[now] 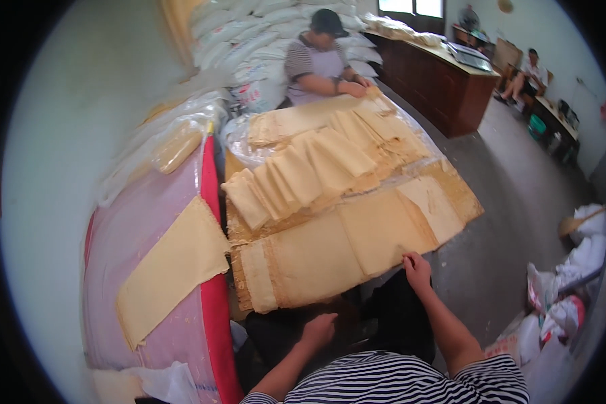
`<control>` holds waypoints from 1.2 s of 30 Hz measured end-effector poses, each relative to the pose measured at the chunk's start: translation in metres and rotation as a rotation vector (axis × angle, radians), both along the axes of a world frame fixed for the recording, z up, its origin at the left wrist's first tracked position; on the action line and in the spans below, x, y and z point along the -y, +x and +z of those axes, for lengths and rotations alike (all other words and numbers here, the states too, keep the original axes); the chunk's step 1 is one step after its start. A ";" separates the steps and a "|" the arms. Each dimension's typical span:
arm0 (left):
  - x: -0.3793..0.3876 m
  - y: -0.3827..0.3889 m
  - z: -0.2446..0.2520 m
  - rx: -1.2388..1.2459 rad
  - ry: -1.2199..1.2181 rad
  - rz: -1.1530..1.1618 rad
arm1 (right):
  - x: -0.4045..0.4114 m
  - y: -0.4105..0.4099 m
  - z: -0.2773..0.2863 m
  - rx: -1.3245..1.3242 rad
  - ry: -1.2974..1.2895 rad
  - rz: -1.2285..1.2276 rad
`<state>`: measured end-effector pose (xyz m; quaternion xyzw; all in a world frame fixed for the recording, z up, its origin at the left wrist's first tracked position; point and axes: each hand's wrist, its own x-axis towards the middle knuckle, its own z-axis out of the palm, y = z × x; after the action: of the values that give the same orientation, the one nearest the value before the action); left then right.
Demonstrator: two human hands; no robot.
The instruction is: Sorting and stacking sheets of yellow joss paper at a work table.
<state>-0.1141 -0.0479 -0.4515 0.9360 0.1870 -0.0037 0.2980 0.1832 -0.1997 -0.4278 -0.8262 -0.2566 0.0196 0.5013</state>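
Note:
My right hand (417, 270) pinches the near edge of a thin tan sheet (384, 230) at the table's front. To its left lies another flat tan sheet (310, 262), with a narrow strip (260, 278) at the left end. My left hand (320, 328) hangs over my lap, fingers curled, with nothing visible in it. Farther back, a row of folded tan sheets (303, 174) runs across the table. A stack of flat tan sheets (171, 272) rests on the pink surface to the left. Whether the sheets are food or paper cannot be told.
Across the table a co-worker (315, 65) handles the far sheets with both hands. White sacks (252, 45) are piled behind. A red-edged board (214, 283) borders the left side. Plastic bags (560, 313) lie on the right. A brown counter (429, 81) stands beyond; another person (530, 76) sits farther off.

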 end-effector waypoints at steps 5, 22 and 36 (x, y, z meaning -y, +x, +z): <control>-0.014 -0.002 -0.046 -0.637 -0.099 -0.284 | 0.002 0.004 -0.006 0.111 -0.092 -0.017; -0.020 -0.009 -0.081 -0.307 -0.156 -0.085 | -0.004 -0.010 0.005 0.138 -0.144 -0.014; -0.023 -0.008 -0.091 -0.338 -0.141 -0.090 | -0.005 -0.006 0.002 0.118 -0.079 -0.036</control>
<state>-0.1225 -0.0254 -0.5421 0.9064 0.1917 -0.1873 0.3266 0.1774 -0.1942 -0.4254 -0.8496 -0.2696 -0.0282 0.4524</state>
